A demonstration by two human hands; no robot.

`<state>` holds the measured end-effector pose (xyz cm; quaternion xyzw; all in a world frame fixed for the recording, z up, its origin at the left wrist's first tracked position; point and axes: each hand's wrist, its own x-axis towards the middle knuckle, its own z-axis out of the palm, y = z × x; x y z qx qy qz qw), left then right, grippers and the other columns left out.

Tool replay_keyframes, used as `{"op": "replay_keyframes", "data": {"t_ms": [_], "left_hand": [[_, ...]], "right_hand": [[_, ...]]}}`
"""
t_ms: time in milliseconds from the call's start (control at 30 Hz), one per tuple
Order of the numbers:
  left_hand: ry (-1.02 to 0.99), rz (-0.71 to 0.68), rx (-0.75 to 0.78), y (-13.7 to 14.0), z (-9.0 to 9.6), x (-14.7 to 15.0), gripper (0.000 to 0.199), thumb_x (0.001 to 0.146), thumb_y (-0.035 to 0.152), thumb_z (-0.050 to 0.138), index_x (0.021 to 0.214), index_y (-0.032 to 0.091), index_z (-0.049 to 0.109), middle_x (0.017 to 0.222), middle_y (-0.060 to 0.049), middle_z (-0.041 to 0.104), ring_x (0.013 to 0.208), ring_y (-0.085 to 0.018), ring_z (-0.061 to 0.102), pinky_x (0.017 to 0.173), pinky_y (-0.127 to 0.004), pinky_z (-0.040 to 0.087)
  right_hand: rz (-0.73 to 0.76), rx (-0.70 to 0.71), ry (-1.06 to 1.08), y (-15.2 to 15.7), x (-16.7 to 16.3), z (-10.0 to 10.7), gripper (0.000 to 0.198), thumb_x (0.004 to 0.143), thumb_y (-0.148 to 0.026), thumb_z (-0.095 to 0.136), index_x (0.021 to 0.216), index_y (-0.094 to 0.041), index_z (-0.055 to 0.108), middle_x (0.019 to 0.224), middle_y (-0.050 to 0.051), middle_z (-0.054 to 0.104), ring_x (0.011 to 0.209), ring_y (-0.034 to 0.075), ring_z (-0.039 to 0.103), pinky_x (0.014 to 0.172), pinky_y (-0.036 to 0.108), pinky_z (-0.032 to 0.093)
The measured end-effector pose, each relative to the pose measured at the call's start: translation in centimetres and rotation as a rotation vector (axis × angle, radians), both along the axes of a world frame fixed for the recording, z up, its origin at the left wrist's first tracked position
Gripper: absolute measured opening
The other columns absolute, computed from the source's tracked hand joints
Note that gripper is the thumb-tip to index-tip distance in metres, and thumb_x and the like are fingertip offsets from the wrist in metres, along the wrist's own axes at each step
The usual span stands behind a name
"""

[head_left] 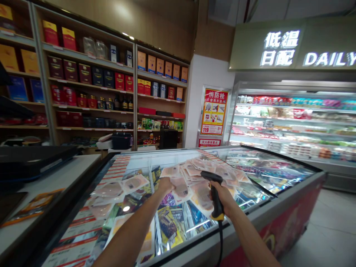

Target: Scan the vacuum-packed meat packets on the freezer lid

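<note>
My left hand (167,184) is closed on the edge of a flat clear packet (182,191) with pale pinkish contents and a dark barcode label. My right hand (226,198) grips a black and yellow barcode scanner (216,202); its head points left over the packets and its cable hangs down. A heap of similar packets (196,167) lies on the glass top of a chest freezer (139,157), around and behind both hands. More of them, in a smaller pile (111,189), rest on the glass to the left. Their exact contents cannot be made out.
Bagged goods (169,226) show through the freezer glass. At left stands a counter (75,170) with a black device (33,163) and an orange packet (37,204). Shelves of boxed goods (85,74) line the back wall. A lit refrigerated display (292,126) stands at right, beyond tiled floor (330,222).
</note>
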<state>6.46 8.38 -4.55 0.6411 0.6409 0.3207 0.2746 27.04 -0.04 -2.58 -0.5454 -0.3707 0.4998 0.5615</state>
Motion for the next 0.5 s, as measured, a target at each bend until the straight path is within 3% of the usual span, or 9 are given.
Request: {"op": "replay_keyframes", "data": {"t_ms": [233, 433, 500], "left_hand": [[0.132, 0.022, -0.006, -0.1, 0.7, -0.1, 0.032, 0.077, 0.029, 0.048, 0.105, 0.016, 0.048, 0.105, -0.006, 0.052, 0.090, -0.018, 0.052, 0.074, -0.036, 0.044], [0.263, -0.077, -0.030, -2.0, 1.3, -4.8, 0.028, 0.077, 0.030, 0.047, 0.099, 0.014, 0.051, 0.097, -0.005, 0.056, 0.083, -0.016, 0.054, 0.071, -0.035, 0.044], [0.288, -0.139, -0.048, -3.5, 1.7, -6.9, 0.032, 0.065, 0.030, 0.060, 0.092, 0.014, 0.055, 0.088, -0.004, 0.060, 0.080, -0.017, 0.056, 0.071, -0.032, 0.043]], "right_hand": [[0.010, 0.015, -0.050, -0.1, -0.7, 0.0, 0.022, 0.066, -0.037, 0.050, 0.065, -0.015, 0.048, 0.043, -0.002, 0.049, 0.036, 0.009, 0.045, 0.033, 0.019, 0.032], [0.015, 0.000, -0.053, -0.1, -1.7, -0.4, 0.023, 0.065, -0.037, 0.051, 0.062, -0.015, 0.048, 0.042, -0.002, 0.049, 0.035, 0.009, 0.045, 0.033, 0.020, 0.033], [0.023, 0.001, -0.049, -0.1, -2.3, -0.5, 0.022, 0.065, -0.037, 0.052, 0.061, -0.015, 0.048, 0.042, -0.002, 0.048, 0.035, 0.008, 0.044, 0.033, 0.020, 0.033]]}}
